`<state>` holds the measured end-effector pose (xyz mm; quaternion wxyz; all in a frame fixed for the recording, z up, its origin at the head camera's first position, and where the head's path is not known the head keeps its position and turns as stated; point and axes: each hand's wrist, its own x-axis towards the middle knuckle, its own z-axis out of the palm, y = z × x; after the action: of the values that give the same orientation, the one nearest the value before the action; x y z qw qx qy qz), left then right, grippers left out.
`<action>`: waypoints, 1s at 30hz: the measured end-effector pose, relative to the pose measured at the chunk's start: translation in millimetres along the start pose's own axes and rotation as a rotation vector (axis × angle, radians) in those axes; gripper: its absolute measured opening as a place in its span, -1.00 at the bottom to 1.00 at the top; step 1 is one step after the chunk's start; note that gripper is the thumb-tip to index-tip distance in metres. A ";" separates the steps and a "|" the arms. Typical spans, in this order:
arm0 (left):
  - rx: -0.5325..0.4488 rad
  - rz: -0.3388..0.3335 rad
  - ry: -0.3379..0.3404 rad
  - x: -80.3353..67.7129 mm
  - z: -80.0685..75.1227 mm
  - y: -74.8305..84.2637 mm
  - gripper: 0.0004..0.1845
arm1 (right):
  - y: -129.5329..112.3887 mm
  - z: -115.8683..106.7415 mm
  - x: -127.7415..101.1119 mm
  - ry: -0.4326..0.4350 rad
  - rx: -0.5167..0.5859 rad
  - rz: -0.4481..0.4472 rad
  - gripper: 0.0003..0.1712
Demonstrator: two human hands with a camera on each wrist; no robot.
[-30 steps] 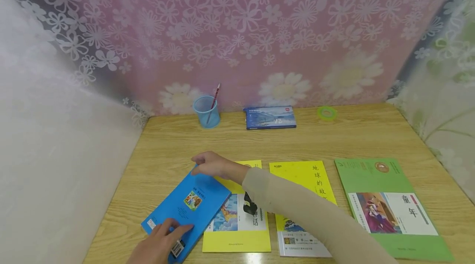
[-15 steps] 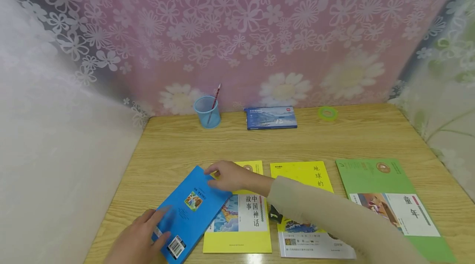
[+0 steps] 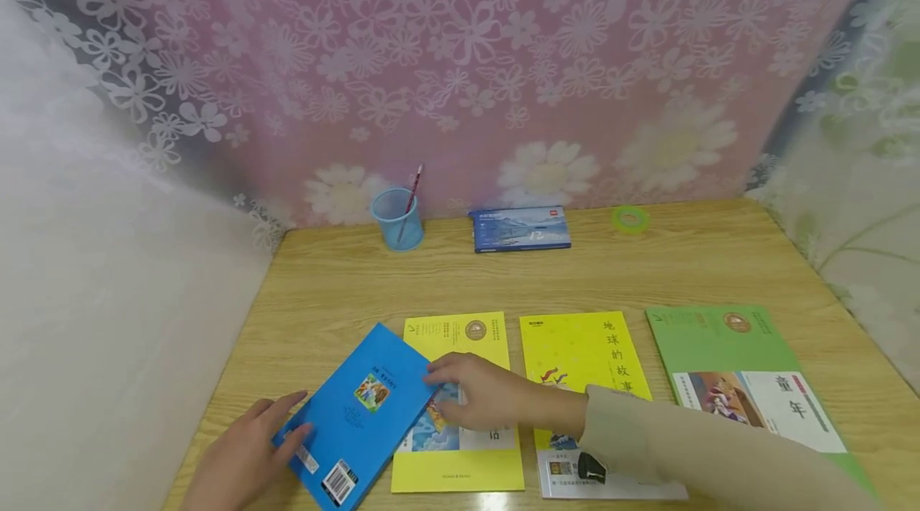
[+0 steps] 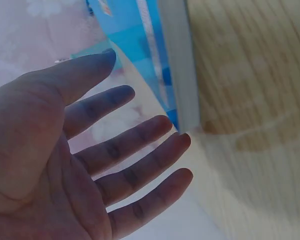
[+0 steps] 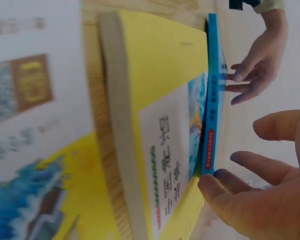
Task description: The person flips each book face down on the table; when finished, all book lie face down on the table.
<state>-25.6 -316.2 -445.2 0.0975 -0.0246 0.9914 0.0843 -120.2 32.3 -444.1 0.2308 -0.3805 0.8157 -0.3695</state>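
Loose grip on both sides: left hand (image 3: 247,447) lies flat with straight fingers against the near-left edge of the blue book (image 3: 359,413), nothing curled round it; in the left wrist view the left hand's fingers (image 4: 140,135) are spread and only the tips meet the book's corner. Right hand (image 3: 477,395) reaches across, fingers relaxed, fingertips at the blue book's right edge where it overlaps the yellow book (image 3: 460,407); the right wrist view shows a fingertip (image 5: 225,176) touching the blue spine, no pinch. Blue book sits skewed on the wooden desk (image 3: 345,279), back cover up, its right corner resting on the yellow book, so it is partly propped. Risk as I judge it: with open-hand contact only, a push from either side could slide the book off line or pivot it on the raised corner rather than move it square. Pressing at the overlap could drag the yellow book along and knock it against the second yellow book (image 3: 585,383) beside it. Sleeve (image 3: 690,447) lies over that second book and the green book (image 3: 747,391) is near, so pulling the arm back may shift them. Pen cup (image 3: 397,217), blue box (image 3: 521,228) and tape roll (image 3: 630,219) are well apart at the back, unlikely to be hit.
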 end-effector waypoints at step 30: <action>-0.119 -0.058 -0.230 -12.3 18.7 5.1 0.46 | 5.8 14.7 -2.1 -0.156 -0.602 -0.123 -0.14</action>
<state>-10.4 -307.5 -459.9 0.2113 -0.0493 0.9657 0.1424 -111.8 30.2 -457.6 0.1471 -0.5075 0.8437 -0.0944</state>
